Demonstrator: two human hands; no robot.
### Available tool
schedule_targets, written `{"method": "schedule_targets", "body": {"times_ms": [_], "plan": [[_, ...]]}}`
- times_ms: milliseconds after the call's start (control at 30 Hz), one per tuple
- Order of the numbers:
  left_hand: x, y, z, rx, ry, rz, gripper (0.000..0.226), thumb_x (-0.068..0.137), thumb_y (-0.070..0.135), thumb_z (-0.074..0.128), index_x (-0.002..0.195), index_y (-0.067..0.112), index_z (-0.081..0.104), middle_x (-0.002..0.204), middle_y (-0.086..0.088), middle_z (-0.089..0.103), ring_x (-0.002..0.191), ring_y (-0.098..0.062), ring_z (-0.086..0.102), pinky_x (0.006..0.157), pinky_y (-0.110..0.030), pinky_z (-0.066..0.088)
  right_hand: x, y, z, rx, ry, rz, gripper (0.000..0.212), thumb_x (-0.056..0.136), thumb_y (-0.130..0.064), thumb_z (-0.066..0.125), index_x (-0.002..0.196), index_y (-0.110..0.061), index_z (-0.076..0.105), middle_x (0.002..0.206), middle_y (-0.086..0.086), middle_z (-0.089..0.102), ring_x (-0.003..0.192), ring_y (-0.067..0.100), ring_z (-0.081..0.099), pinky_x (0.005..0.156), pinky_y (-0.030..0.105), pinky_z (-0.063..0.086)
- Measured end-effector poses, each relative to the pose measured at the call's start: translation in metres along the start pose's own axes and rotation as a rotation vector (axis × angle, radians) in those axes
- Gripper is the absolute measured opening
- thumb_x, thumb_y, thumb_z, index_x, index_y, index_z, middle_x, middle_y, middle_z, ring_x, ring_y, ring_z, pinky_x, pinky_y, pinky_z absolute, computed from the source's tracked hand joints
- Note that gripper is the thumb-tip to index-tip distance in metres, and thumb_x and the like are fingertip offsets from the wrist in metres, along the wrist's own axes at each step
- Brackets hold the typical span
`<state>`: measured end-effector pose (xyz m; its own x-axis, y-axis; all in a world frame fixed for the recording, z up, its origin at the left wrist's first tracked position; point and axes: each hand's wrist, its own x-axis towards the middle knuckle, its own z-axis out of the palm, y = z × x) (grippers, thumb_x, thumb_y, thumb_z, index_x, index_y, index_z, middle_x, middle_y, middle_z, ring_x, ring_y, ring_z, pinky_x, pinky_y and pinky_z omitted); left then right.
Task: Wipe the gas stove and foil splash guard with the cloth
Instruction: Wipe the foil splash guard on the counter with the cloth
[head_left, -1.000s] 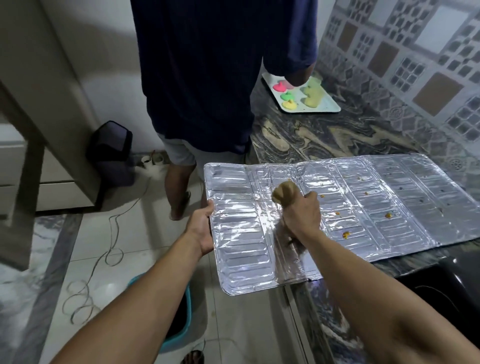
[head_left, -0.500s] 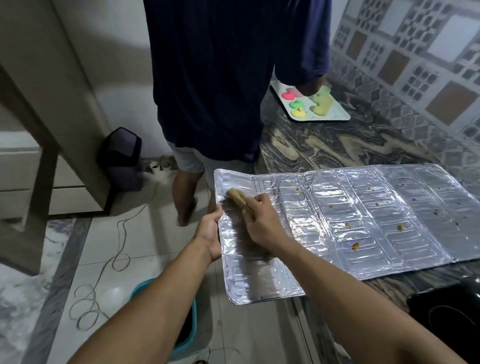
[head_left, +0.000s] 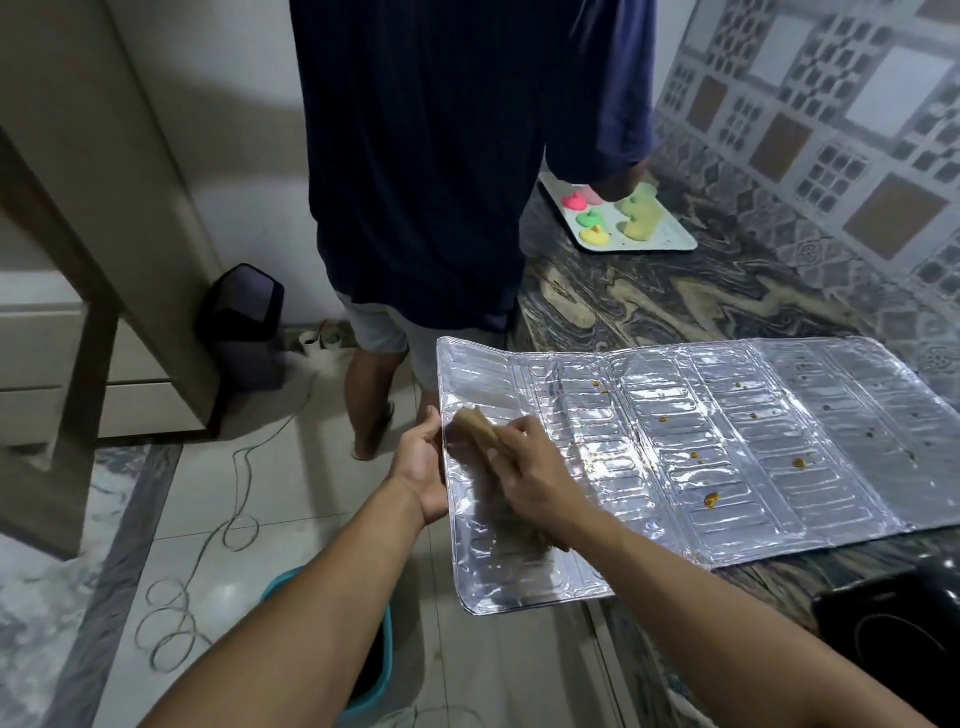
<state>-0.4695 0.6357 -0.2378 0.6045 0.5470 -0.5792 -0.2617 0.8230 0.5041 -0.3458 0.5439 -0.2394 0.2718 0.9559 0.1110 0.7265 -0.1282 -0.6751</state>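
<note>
The foil splash guard (head_left: 727, 447) lies unfolded and flat on the marble counter, its left panel hanging past the counter edge. Several brown grease spots dot its middle and right panels. My left hand (head_left: 421, 467) grips the guard's left edge. My right hand (head_left: 530, 475) presses a tan cloth (head_left: 478, 428) onto the left panel, close to my left hand. A corner of the black stove (head_left: 898, 634) shows at the lower right.
Another person in a dark shirt (head_left: 441, 156) stands just beyond the guard at the counter. A tray of coloured moulds (head_left: 670, 239) sits farther back. On the floor are a teal bucket (head_left: 374, 691) below my arms, a dark bin (head_left: 244, 322) and a loose cable (head_left: 234, 493).
My right hand has swept the cloth leftward across the foil, from the second panel to the left panel beside my left hand. My left hand keeps its hold on the edge.
</note>
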Motion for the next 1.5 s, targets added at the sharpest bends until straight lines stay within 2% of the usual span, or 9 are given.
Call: {"method": "schedule_targets", "body": {"times_ms": [167, 567, 733, 833, 1000, 1133, 1267, 1400, 1500], "plan": [[0.003, 0.001, -0.001, 0.058, -0.023, -0.029, 0.074, 0.096, 0.061, 0.026, 0.120, 0.002, 0.062, 0.112, -0.025, 0.068, 0.103, -0.041, 0.063, 0.089, -0.049, 0.048, -0.019, 0.020, -0.021, -0.246, -0.076, -0.060, 0.036, 0.096, -0.022, 0.046, 0.130, -0.026, 0.058, 0.105, 0.007, 0.047, 0.084, 0.022, 0.051, 0.073, 0.031, 0.042], [0.018, 0.007, 0.000, 0.302, 0.042, -0.036, 0.030, 0.100, 0.029, 0.048, 0.112, 0.005, 0.063, 0.094, -0.015, 0.074, 0.085, -0.032, 0.070, 0.071, -0.045, 0.057, 0.021, 0.083, -0.075, -0.301, 0.430, 0.796, 0.043, 0.089, -0.011, 0.044, 0.132, -0.013, 0.049, 0.120, 0.020, 0.036, 0.108, 0.045, 0.047, 0.095, 0.047, 0.041], [0.024, 0.011, -0.005, 0.328, -0.010, -0.050, 0.021, 0.099, 0.020, 0.049, 0.109, 0.006, 0.062, 0.102, -0.018, 0.072, 0.095, -0.034, 0.068, 0.083, -0.051, 0.054, 0.047, 0.056, -0.045, -0.178, 0.292, 0.492, 0.038, 0.096, -0.034, 0.055, 0.126, -0.012, 0.049, 0.105, 0.005, 0.042, 0.085, 0.020, 0.056, 0.058, 0.021, 0.049], [0.028, 0.012, -0.009, 0.346, -0.021, -0.052, 0.021, 0.100, 0.020, 0.049, 0.110, 0.006, 0.062, 0.107, -0.019, 0.071, 0.100, -0.036, 0.067, 0.087, -0.053, 0.052, 0.056, 0.044, -0.033, -0.310, 0.058, 0.185, 0.037, 0.100, -0.033, 0.044, 0.135, -0.022, 0.052, 0.098, 0.003, 0.039, 0.076, 0.014, 0.047, 0.063, 0.018, 0.041], [0.035, 0.010, -0.018, 0.329, -0.031, -0.047, 0.028, 0.100, 0.018, 0.048, 0.122, 0.002, 0.057, 0.117, -0.021, 0.067, 0.106, -0.038, 0.065, 0.092, -0.055, 0.050, 0.065, 0.074, -0.055, -0.252, 0.326, 0.519, 0.035, 0.091, -0.023, 0.059, 0.125, -0.019, 0.054, 0.101, 0.006, 0.039, 0.076, 0.015, 0.048, 0.057, 0.017, 0.038], [0.038, 0.009, -0.018, 0.320, -0.032, -0.052, 0.028, 0.099, 0.016, 0.050, 0.123, 0.003, 0.057, 0.117, -0.021, 0.067, 0.106, -0.038, 0.065, 0.094, -0.057, 0.049, 0.083, 0.084, -0.070, -0.342, 0.392, 0.778, 0.037, 0.089, -0.013, 0.055, 0.126, -0.009, 0.053, 0.116, 0.017, 0.040, 0.099, 0.034, 0.051, 0.083, 0.041, 0.049], [0.041, 0.012, -0.019, 0.323, -0.044, -0.059, 0.027, 0.100, 0.014, 0.048, 0.120, 0.001, 0.059, 0.117, -0.022, 0.067, 0.107, -0.038, 0.064, 0.095, -0.056, 0.047, 0.096, 0.064, -0.048, -0.337, 0.274, 0.480, 0.044, 0.095, -0.038, 0.055, 0.134, -0.019, 0.049, 0.103, 0.003, 0.043, 0.070, 0.009, 0.048, 0.043, 0.013, 0.039], [0.039, 0.013, -0.022, 0.336, -0.045, -0.068, 0.021, 0.100, 0.013, 0.045, 0.111, 0.003, 0.061, 0.106, -0.019, 0.069, 0.096, -0.035, 0.066, 0.090, -0.052, 0.049, 0.099, 0.053, -0.030, -0.509, -0.011, 0.063, 0.038, 0.100, -0.032, 0.040, 0.132, -0.020, 0.056, 0.108, 0.013, 0.049, 0.090, 0.031, 0.059, 0.074, 0.031, 0.050], [0.038, 0.011, -0.025, 0.330, -0.059, -0.065, 0.025, 0.100, 0.013, 0.047, 0.117, 0.001, 0.060, 0.112, -0.021, 0.068, 0.104, -0.037, 0.064, 0.096, -0.055, 0.047, 0.100, 0.069, -0.032, -0.337, 0.206, 0.299, 0.030, 0.098, -0.028, 0.046, 0.122, -0.014, 0.056, 0.101, 0.007, 0.046, 0.087, 0.024, 0.054, 0.069, 0.031, 0.041]]}}
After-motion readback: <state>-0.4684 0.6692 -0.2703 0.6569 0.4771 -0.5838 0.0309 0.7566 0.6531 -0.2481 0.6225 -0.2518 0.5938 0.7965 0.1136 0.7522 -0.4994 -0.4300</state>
